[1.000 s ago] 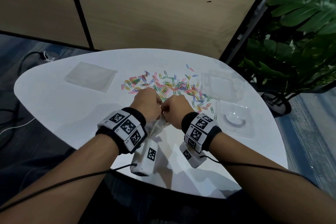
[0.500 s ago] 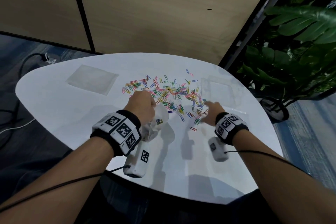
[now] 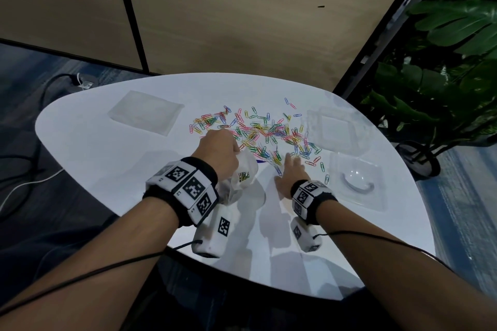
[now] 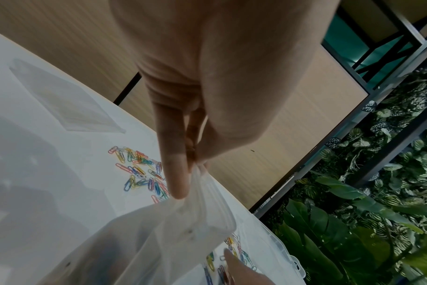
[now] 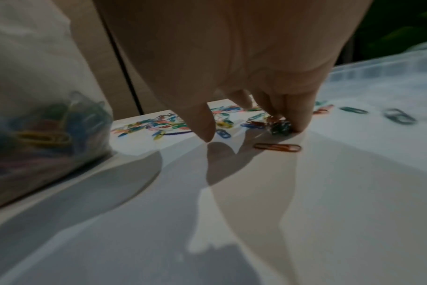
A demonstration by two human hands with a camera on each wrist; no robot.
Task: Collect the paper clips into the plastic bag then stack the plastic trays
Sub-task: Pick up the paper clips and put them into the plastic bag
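Note:
Many coloured paper clips [image 3: 258, 131] lie scattered across the middle of the white table [image 3: 107, 169]. My left hand [image 3: 217, 150] pinches the mouth of a clear plastic bag [image 3: 242, 177] that hangs to the table with clips inside. The left wrist view shows the fingers [image 4: 176, 173] pinching the bag's rim [image 4: 202, 208]. My right hand [image 3: 291, 169] reaches onto the near edge of the pile. Its fingertips [image 5: 297, 123] press on a small bunch of clips [image 5: 279, 127], with the thumb apart. An orange clip [image 5: 277, 147] lies just in front of them.
One clear plastic tray [image 3: 145, 111] lies at the far left. Another tray [image 3: 336, 129] sits to the right of the pile. A third tray with a domed hollow [image 3: 355, 180] is at the near right. A potted plant [image 3: 443, 83] stands beyond the table's right edge.
My right hand left the bag's mouth and moved right onto the near edge of the clip pile. My left hand kept holding the bag near the same spot.

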